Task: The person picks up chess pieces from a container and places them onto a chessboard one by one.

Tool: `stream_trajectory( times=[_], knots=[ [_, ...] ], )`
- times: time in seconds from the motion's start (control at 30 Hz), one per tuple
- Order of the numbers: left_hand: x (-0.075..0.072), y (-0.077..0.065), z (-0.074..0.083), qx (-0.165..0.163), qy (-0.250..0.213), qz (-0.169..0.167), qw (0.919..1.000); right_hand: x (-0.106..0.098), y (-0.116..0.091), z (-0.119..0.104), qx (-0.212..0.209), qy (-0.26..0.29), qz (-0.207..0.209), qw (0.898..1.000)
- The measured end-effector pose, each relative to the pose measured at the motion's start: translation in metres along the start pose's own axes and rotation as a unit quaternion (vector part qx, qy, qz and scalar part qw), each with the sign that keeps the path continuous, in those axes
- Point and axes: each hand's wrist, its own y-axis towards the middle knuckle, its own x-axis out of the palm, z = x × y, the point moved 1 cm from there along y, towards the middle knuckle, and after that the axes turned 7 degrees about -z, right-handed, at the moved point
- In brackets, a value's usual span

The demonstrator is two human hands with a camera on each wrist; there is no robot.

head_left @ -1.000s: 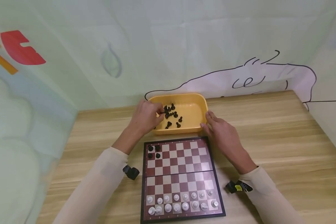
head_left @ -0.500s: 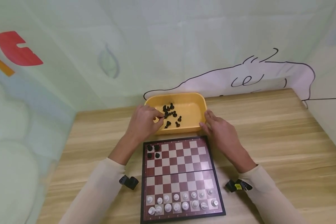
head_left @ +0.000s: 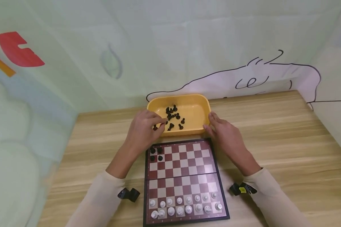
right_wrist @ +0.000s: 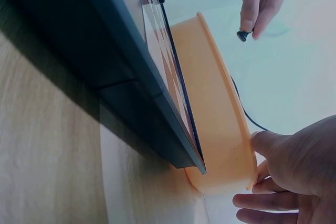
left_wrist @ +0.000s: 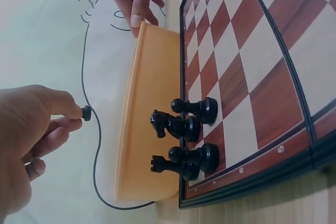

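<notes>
My left hand (head_left: 143, 130) is over the left side of the yellow plastic tray (head_left: 197, 130). Between its thumb and fingertips it pinches a small black chess piece (left_wrist: 86, 113), mostly covered by the fingers. My right hand (head_left: 227, 135) holds the tray's right front corner, thumb and fingers at the rim. Several black chess pieces (head_left: 182, 121) lie loose inside the tray. On the chessboard (head_left: 182, 173) just in front, a black rook (left_wrist: 173, 167), a black knight (left_wrist: 176, 126) and black pawns (left_wrist: 197, 109) stand in the far left corner.
White chess pieces (head_left: 188, 209) fill two rows at the board's near end. The board lies on a wood-grain table (head_left: 278, 142). Behind the tray rises a pale printed cloth (head_left: 170, 47) with line drawings. Each wrist wears a small black camera (head_left: 129, 194).
My left hand has drawn back slightly toward the board and the near left of the tray, with the pinched piece. The right hand stays at the tray's corner.
</notes>
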Motion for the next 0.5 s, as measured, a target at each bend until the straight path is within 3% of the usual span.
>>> stream_trajectory(
  times=[0.5],
  knots=[
    [-0.003, -0.024, 0.004, -0.037, -0.032, 0.015, 0.9987, 0.002, -0.002, -0.001, 0.0, -0.001, 0.0, 1.0]
  ],
)
